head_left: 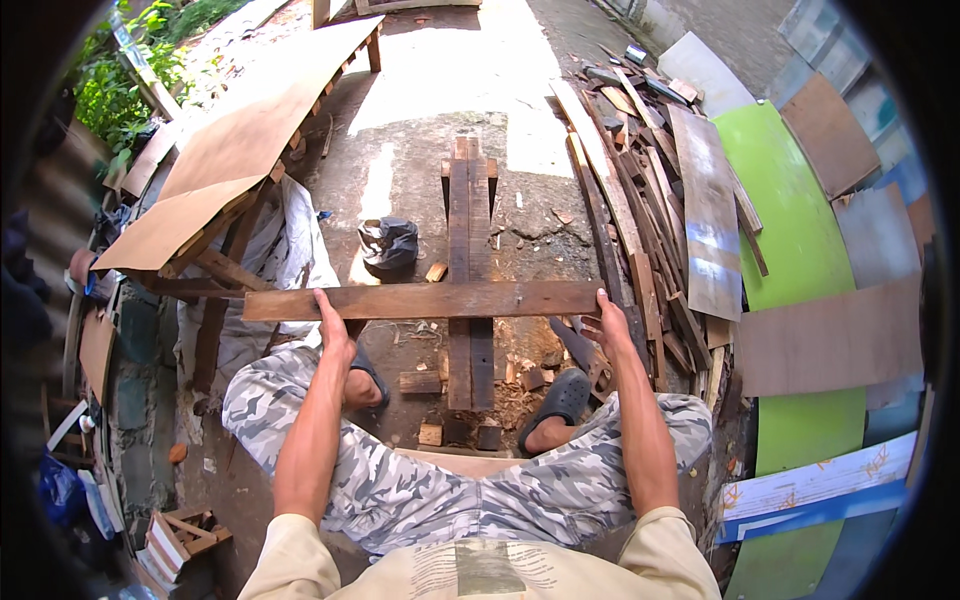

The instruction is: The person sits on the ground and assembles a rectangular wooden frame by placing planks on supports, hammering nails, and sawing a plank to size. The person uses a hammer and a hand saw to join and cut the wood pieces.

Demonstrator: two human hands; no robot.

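A long brown wooden plank (430, 301) lies crosswise in front of me, held level between my hands. My left hand (336, 332) is closed on it toward its left part, thumb up on the face and the other fingers mostly hidden. At the right end, my right hand (610, 326) grips the plank's edge, fingertips at its corner. Beneath the plank, a narrow bench of dark beams (470, 225) runs away from me. Whether plank and bench touch, I cannot tell. Small wood blocks (420, 382) and chips lie on the ground between my feet.
A table topped with brown sheets (235, 130) stands at the left. Past the bench's left side sits a black bag (388, 243). Stacked scrap lumber (640, 190) lines the right, beside a green panel (785, 210) and other boards. White sacking (300, 240) hangs by the table.
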